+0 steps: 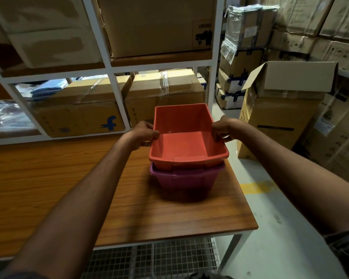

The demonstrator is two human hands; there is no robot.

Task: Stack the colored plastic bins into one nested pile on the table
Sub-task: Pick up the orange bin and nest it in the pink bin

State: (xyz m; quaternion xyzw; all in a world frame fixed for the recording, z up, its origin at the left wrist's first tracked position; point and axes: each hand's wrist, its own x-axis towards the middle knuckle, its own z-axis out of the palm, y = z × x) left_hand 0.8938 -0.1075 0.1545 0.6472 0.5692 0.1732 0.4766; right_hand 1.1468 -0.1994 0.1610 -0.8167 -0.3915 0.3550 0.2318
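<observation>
Near the table's (69, 178) far right corner, both hands grip one orange-red bin (184, 146) by its side rims: left hand (143, 133) closed on the left wall w/ fingers curled over the top edge, right hand (222, 129) closed the same way on the right wall. Holding opposite sides probably keeps the bin level & square so it drops straight into the purple bin (186, 179) below, which sits on the wood top. Orange bin is already partly inside the purple one, its rim riding just above the purple rim, so it looks nearly seated; can't tell if it's fully down. Orange bin: rectangular, tapered walls, empty, flat lip w/ a small tab at the near edge. Purple one is the same shape, only its outer front & rim showing. No other colored bins in view.
</observation>
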